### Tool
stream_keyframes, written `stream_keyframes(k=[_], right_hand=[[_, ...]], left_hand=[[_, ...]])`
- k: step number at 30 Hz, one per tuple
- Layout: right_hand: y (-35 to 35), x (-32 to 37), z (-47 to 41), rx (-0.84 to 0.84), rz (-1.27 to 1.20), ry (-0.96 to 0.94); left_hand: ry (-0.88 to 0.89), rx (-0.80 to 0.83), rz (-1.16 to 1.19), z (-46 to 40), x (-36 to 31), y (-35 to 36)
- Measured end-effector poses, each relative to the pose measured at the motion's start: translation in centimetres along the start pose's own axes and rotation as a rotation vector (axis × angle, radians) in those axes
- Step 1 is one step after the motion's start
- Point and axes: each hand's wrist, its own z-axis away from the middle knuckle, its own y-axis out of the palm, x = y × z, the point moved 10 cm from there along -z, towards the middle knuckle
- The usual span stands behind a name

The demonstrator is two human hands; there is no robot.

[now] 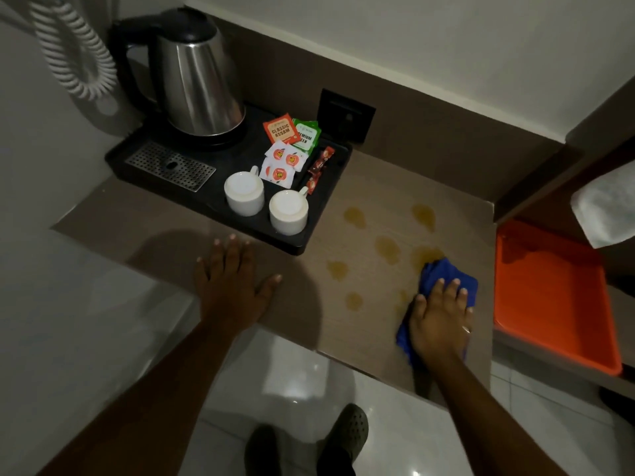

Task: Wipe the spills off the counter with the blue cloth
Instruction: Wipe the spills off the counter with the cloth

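Note:
A beige counter (165,228) carries several yellowish spills (386,248), scattered right of a black tray. The blue cloth (443,273) lies on the counter near its front right corner, its far edge touching one spill. My right hand (439,316) presses flat on the cloth, fingers spread over it. My left hand (231,276) rests flat on the bare counter to the left, fingers apart, holding nothing.
The black tray (323,214) holds a steel kettle (197,80), two upturned white cups (244,193), tea sachets (282,128) and a drip grate. An orange tray (553,297) sits on a lower shelf at the right, with a white towel (606,207) above it. A coiled cord (74,53) hangs at the left.

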Motion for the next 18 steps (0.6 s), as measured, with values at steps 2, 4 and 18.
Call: stream_keyframes(k=[2, 4, 18], right_hand=[[0.8, 3.1, 1.8, 0.02, 0.013, -0.198], [1.3, 3.2, 4.0, 0.096, 0.046, -0.4], [2.2, 8.2, 3.5, 0.105, 0.076, -0.459]], left_hand=[[-0.058, -0.003, 0.011, -0.6, 1.0, 0.1], [-0.089, -0.004, 0.015, -1.1, 2.1, 0.2], [-0.059, -0.011, 0.051, -1.9, 3.8, -0.5]])
